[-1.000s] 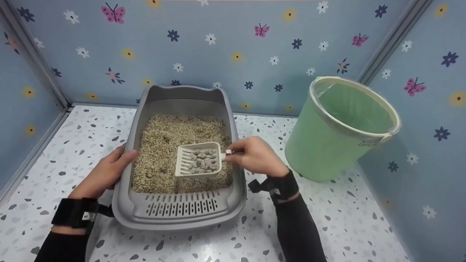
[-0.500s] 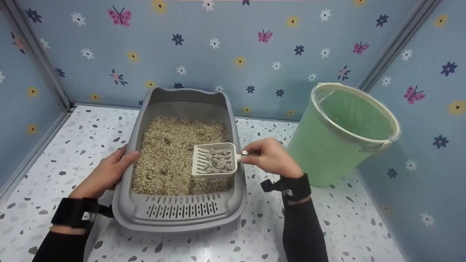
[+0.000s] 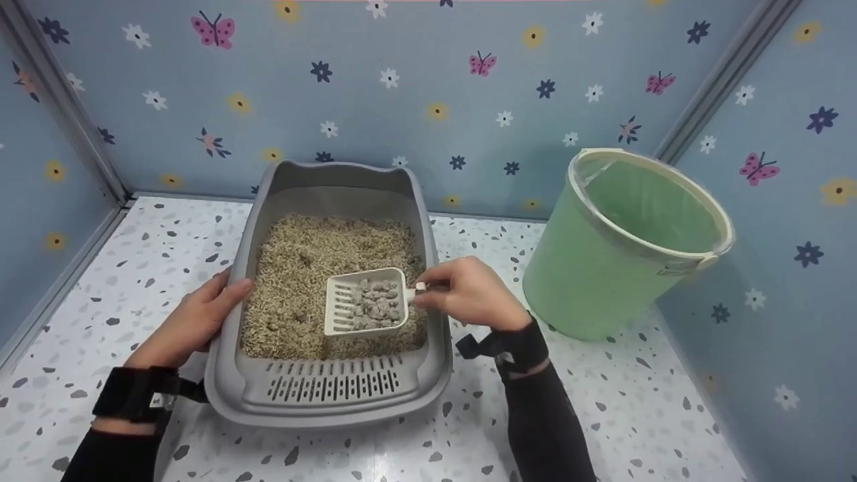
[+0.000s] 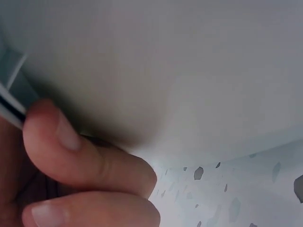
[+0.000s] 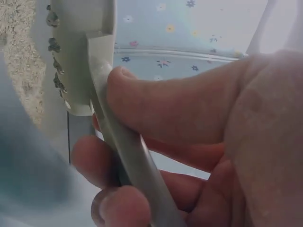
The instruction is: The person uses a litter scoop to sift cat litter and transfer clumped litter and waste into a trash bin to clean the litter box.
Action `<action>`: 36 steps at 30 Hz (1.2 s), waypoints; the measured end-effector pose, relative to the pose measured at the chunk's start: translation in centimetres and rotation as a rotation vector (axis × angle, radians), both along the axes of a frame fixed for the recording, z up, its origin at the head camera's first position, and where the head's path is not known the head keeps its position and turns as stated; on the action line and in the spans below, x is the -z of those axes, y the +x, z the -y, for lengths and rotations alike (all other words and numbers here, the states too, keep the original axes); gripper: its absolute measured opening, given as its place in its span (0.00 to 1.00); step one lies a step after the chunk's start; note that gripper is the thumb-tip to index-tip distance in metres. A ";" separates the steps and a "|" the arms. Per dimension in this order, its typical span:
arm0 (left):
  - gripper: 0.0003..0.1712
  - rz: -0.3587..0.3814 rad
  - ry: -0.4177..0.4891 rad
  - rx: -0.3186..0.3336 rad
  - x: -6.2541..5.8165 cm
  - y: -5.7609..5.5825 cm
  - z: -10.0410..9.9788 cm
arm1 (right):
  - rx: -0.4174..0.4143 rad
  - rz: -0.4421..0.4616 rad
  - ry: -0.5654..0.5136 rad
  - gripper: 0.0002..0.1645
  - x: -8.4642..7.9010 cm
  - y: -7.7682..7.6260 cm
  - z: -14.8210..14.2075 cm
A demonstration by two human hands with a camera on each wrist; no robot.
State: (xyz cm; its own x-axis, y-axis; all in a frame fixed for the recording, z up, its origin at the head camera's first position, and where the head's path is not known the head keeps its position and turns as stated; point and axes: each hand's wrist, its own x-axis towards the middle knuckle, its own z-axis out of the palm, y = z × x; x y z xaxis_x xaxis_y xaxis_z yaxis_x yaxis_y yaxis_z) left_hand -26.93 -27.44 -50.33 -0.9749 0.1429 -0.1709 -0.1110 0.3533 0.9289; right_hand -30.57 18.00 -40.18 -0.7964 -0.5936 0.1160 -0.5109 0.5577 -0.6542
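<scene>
A grey litter box (image 3: 328, 412) holds tan granular litter (image 3: 294, 268). My left hand (image 3: 194, 318) grips its left rim, the thumb over the edge; in the left wrist view curled fingers (image 4: 94, 165) lie beneath the rim against the outer wall. My right hand (image 3: 472, 291) holds the handle of a white slotted litter scoop (image 3: 338, 304) above the right part of the litter. Grey clumps (image 3: 375, 304) lie in the scoop. The right wrist view shows my thumb pressed along the scoop handle (image 5: 135, 161) and fingers curled round its other side.
To the right stands a green bin (image 3: 582, 281) with a clear liner folded over its rim. Flower-patterned panels (image 3: 402, 100) enclose the back and sides. The speckled white table (image 3: 335, 455) runs beneath everything.
The scoop and right hand moved right over the box's right rim, then came back left over the litter. The clumps stayed in the scoop, and the left hand kept its hold.
</scene>
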 end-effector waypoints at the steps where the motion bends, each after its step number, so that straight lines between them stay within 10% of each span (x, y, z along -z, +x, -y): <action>1: 0.50 0.000 0.002 -0.001 0.1 0.0 0.0 | 0.004 -0.006 -0.004 0.09 0.0 -0.1 -0.1; 36: 0.50 -0.010 0.002 -0.004 0.2 0.0 -0.1 | 0.063 -0.018 0.011 0.10 -1.3 -0.3 -2.4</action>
